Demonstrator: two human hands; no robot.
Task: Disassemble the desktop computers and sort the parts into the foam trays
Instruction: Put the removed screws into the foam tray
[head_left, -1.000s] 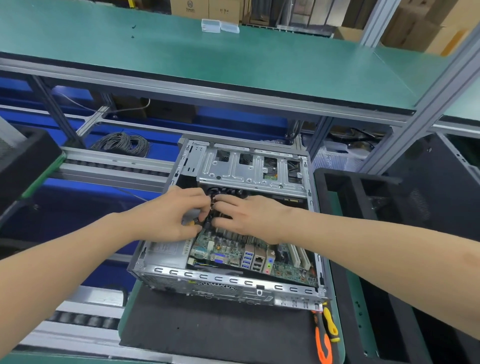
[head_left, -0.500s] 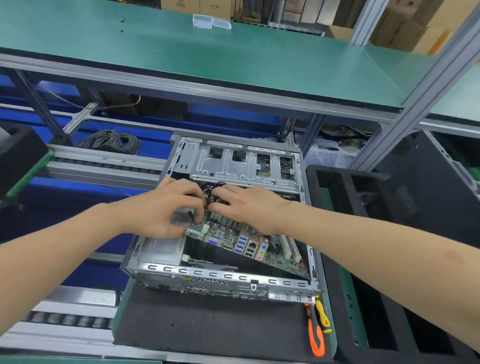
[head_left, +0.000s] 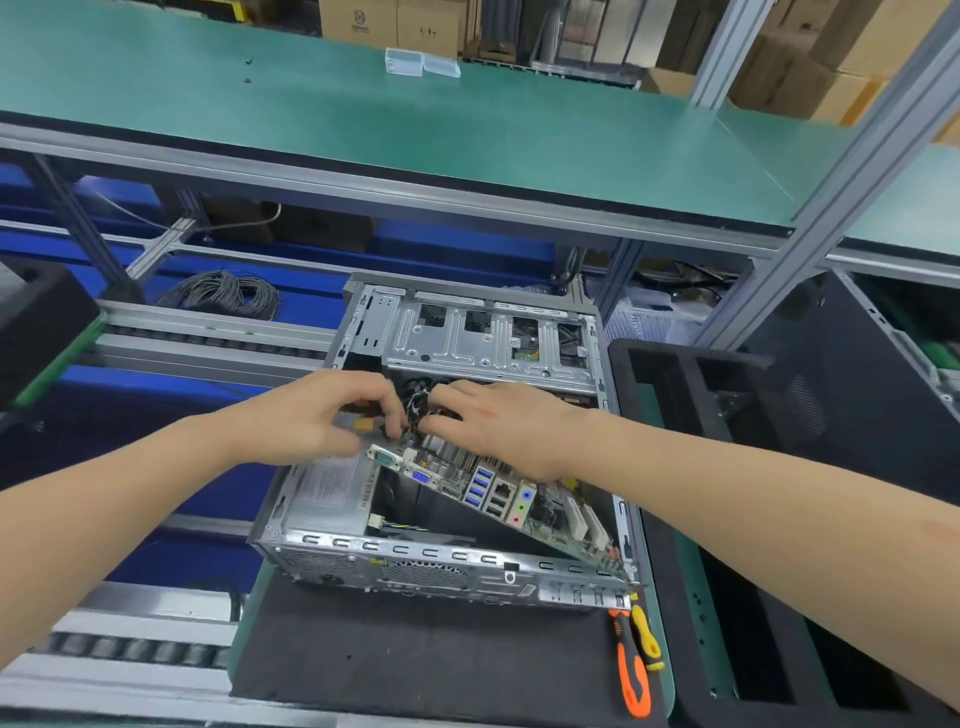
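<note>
While the left grip (head_left: 311, 421) holds it, the flat green motherboard (head_left: 545, 512) tilts.

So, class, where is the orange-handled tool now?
Head view, lower right: the orange-handled tool lies on the black mat by the computer case, at its near right corner, beside a yellow-handled tool.

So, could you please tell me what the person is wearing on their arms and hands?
Nothing visible: the left hand and right hand are bare, with no gloves, rings or watch. The left forearm and right forearm are uncovered to the frame's edge, with no sleeve or wrist strap.
</note>
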